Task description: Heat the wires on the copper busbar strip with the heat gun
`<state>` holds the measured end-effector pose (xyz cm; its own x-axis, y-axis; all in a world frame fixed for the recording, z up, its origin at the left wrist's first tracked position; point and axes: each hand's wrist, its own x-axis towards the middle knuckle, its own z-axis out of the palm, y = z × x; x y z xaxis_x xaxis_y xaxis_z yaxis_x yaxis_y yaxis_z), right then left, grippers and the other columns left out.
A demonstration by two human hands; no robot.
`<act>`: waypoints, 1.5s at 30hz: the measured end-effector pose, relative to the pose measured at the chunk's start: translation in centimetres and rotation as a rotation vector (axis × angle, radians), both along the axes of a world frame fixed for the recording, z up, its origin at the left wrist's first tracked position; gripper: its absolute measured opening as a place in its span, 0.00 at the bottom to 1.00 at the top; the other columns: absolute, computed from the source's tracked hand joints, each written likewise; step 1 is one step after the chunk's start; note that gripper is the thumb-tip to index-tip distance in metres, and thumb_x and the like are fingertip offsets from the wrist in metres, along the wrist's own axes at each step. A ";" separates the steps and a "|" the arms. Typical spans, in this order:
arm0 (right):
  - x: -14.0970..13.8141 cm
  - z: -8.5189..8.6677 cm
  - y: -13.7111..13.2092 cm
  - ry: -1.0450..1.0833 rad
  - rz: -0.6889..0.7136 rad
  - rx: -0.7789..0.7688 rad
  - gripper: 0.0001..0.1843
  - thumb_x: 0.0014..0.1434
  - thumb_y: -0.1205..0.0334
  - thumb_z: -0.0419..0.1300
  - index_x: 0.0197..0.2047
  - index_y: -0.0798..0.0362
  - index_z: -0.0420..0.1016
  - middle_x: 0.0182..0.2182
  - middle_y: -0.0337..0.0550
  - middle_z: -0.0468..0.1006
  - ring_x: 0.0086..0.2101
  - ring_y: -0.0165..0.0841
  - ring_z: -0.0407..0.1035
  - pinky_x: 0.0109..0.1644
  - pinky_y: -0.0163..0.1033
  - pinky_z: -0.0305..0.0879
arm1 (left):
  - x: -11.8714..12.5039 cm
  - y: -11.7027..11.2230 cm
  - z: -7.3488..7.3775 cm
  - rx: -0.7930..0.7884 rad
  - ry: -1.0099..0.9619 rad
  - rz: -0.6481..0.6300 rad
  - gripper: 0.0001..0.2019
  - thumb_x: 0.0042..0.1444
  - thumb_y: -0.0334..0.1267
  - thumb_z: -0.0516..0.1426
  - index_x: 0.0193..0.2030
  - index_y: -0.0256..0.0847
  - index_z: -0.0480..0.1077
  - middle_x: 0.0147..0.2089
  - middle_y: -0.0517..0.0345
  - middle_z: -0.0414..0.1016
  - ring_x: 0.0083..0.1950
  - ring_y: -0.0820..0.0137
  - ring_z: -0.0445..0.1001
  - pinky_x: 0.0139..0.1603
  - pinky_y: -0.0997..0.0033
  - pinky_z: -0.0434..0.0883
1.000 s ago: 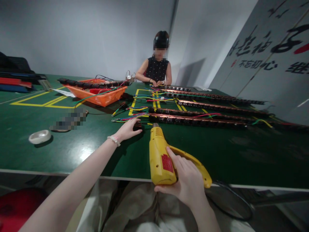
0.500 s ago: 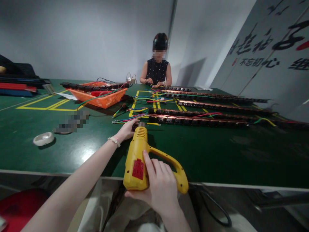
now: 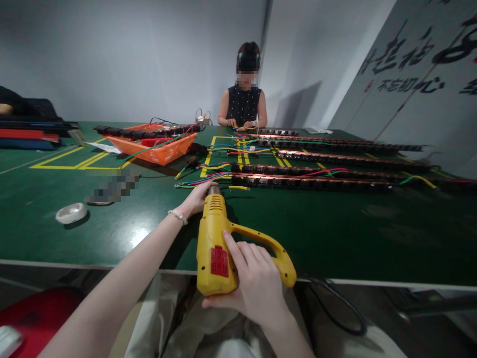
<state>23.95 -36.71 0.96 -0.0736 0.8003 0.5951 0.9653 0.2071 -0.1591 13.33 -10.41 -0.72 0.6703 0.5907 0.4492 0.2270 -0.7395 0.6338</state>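
Observation:
A yellow heat gun [image 3: 214, 238] with a red label is gripped in my right hand [image 3: 257, 278], thumb under its rear and fingers along its side. Its metal nozzle points away from me, toward the wire ends. My left hand [image 3: 197, 200], wearing a bracelet, reaches forward beside the nozzle. Its fingers are curled and partly hidden behind the gun; what they hold cannot be made out. Just beyond the left hand, several coloured wires [image 3: 203, 180] with terminals run from a long dark strip [image 3: 309, 183] with copper bars. A yellow wire [image 3: 238, 188] lies right of the nozzle.
An orange basket [image 3: 160, 153] with dark strips stands at the back left. More strips [image 3: 350, 159] lie across the green table. At left are a white oval dish [image 3: 71, 213] and a pixelated object [image 3: 114, 188]. A co-worker [image 3: 244, 104] sits opposite. A black cable [image 3: 346, 311] hangs below the edge.
The heat gun and my right hand have shifted slightly right in the picture. Its nozzle now covers more of my left fingers. The whole view has moved a little.

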 end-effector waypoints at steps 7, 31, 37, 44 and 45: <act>2.5 -0.3 0.1 0.015 -0.067 0.022 0.57 0.41 0.24 0.54 0.62 0.59 0.60 0.39 0.50 0.74 0.39 0.41 0.68 0.45 0.45 0.59 | 0.4 0.6 -0.7 -0.070 0.013 -0.013 0.29 0.46 0.47 0.62 0.53 0.35 0.64 0.50 0.46 0.73 0.50 0.60 0.73 0.54 0.58 0.70; 4.8 -0.8 -0.3 -0.041 -0.245 0.079 0.54 0.42 0.27 0.56 0.62 0.58 0.60 0.41 0.50 0.74 0.45 0.45 0.65 0.53 0.46 0.54 | 0.4 1.3 -0.9 0.205 0.175 0.133 0.27 0.47 0.58 0.59 0.48 0.42 0.66 0.50 0.50 0.68 0.53 0.58 0.67 0.54 0.56 0.65; 3.2 -0.8 0.3 -0.053 -0.209 0.060 0.49 0.48 0.31 0.54 0.63 0.59 0.59 0.42 0.50 0.73 0.46 0.44 0.64 0.54 0.46 0.55 | 0.4 1.3 -1.0 0.178 0.214 0.131 0.26 0.48 0.57 0.58 0.49 0.43 0.65 0.51 0.52 0.69 0.55 0.57 0.66 0.55 0.54 0.63; 1.3 -0.8 1.4 -0.001 -0.148 0.088 0.56 0.41 0.24 0.53 0.63 0.57 0.61 0.42 0.50 0.74 0.45 0.44 0.65 0.53 0.47 0.55 | 0.4 1.7 -1.3 0.190 0.218 0.128 0.23 0.50 0.51 0.57 0.50 0.42 0.64 0.52 0.49 0.68 0.55 0.57 0.65 0.56 0.54 0.63; 1.2 -0.8 1.5 0.003 -0.144 0.095 0.56 0.41 0.24 0.53 0.62 0.57 0.61 0.42 0.51 0.74 0.45 0.44 0.65 0.53 0.47 0.55 | 0.4 1.8 -1.4 0.191 0.216 0.126 0.23 0.50 0.50 0.58 0.51 0.41 0.64 0.52 0.49 0.68 0.55 0.57 0.66 0.56 0.55 0.63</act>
<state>25.12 -35.22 0.12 0.0393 0.7424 0.6688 0.9857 0.0811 -0.1480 13.71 -8.64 -2.14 0.6892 0.5938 0.4153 0.4383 -0.7980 0.4136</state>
